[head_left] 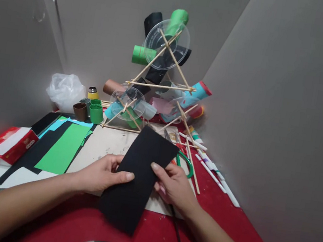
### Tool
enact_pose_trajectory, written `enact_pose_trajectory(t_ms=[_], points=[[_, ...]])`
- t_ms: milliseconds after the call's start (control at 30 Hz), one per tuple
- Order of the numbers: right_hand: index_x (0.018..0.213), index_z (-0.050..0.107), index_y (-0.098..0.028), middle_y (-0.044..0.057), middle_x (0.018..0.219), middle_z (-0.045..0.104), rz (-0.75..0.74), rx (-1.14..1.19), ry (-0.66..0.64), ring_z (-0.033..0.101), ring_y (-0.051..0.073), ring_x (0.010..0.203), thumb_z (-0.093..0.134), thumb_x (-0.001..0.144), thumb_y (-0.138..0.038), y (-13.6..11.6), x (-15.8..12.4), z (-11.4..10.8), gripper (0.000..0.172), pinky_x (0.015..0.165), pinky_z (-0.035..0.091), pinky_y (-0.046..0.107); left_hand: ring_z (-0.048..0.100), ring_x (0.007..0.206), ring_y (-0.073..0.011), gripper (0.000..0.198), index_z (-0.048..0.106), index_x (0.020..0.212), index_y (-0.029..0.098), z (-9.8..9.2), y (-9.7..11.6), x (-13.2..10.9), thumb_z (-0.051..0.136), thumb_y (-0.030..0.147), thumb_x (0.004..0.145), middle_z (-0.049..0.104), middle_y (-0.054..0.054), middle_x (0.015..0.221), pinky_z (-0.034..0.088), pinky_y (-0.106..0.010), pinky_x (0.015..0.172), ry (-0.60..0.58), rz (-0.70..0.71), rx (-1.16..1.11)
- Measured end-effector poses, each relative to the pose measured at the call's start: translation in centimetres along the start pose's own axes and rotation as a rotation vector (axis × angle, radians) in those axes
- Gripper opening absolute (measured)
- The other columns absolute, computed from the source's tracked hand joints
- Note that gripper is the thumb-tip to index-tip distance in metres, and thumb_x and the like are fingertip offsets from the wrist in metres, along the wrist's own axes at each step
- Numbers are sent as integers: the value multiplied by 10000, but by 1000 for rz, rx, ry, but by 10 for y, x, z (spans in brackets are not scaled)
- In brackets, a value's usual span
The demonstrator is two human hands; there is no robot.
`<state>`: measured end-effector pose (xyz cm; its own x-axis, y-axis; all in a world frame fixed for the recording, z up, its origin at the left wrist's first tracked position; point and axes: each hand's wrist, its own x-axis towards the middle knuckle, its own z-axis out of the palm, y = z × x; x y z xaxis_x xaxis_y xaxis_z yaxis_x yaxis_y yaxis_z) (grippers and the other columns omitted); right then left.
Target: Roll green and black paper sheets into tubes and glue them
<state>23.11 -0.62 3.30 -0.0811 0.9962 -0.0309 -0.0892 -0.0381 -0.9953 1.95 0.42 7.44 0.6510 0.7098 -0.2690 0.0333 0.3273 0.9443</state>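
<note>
A black rectangular piece of paper or card (137,199) is held up at a slant above the table. My left hand (108,174) grips its left edge, thumb on the front face and fingers behind. On the right edge, my right hand (174,182) pinches it the same way, its fingers partly hidden by the sheet. Just behind my right hand lie green-handled scissors (187,164), partly covered. A pale board (105,143) lies on the table beneath the sheet.
Behind the board stands a stick structure (161,86) with clear plastic discs and coloured tubes. At left are green paper (62,148), a red box (7,145), green and brown tubes (80,112), and a plastic bag (66,91). White sticks (211,174) lie at right on the red cloth (224,229).
</note>
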Motion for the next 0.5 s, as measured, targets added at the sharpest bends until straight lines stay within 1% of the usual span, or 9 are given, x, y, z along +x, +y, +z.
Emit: enact_pose_trajectory(t_ms=[67,100,133,200,233,267,333,433,500], points=[[705,648,-160,-7,536,628,-73,-159,-124,573,117,457,588,833,-507,-5,-2,-5,375,453,479,217,676,702,-189,416,690,964,140,-3,-4,3,774,441,690,730,-69,827,536,-282,687,64,-9,-38],[819,686,-158,26,660,687,-125,-282,-172,642,155,590,565,853,-489,-7,-4,-9,354,568,535,263,675,688,-186,397,693,939,136,-8,-6,2,782,427,686,732,-66,805,537,-281,683,111,9,-48],[959,697,-162,61,806,722,-181,-436,-206,677,198,745,553,866,-464,-8,-6,-15,347,694,555,323,677,684,-186,382,691,939,138,-14,-7,1,784,411,689,735,-63,798,540,-283,679,157,33,-59],[1160,653,-164,131,1085,696,-339,-810,-173,631,288,1020,627,815,-415,-2,-11,-28,428,890,503,443,679,663,-185,350,684,933,141,-28,-11,-3,785,382,698,739,-59,791,543,-283,650,236,59,-84],[1224,619,-153,165,1173,658,-376,-979,-152,597,328,1084,635,805,-388,4,-14,-33,481,924,475,499,677,649,-183,334,681,916,138,-34,-13,-5,789,366,696,740,-61,788,544,-282,635,263,64,-99],[1270,586,-145,183,1195,642,-392,-1103,-154,588,344,1093,628,809,-363,11,-17,-37,512,921,473,520,676,638,-181,322,679,897,133,-40,-16,-6,796,349,689,741,-65,785,545,-281,625,282,67,-121],[1311,544,-147,189,1195,637,-417,-1249,-145,604,338,1071,580,842,-324,26,-21,-42,503,888,502,511,677,634,-181,311,673,881,124,-49,-24,-8,806,318,677,743,-75,793,550,-286,624,294,72,-177],[1340,500,-167,173,1187,644,-482,-1300,-125,626,307,1059,483,897,-272,40,-25,-41,455,860,535,473,684,647,-188,319,668,911,122,-58,-34,-7,803,299,682,745,-87,807,556,-295,629,290,79,-246],[1369,455,-188,161,1221,634,-523,-1262,-120,630,283,1078,456,911,-248,40,-29,-38,462,858,547,438,689,652,-190,324,666,928,125,-63,-39,-6,801,293,687,746,-90,811,559,-298,633,301,81,-262]])
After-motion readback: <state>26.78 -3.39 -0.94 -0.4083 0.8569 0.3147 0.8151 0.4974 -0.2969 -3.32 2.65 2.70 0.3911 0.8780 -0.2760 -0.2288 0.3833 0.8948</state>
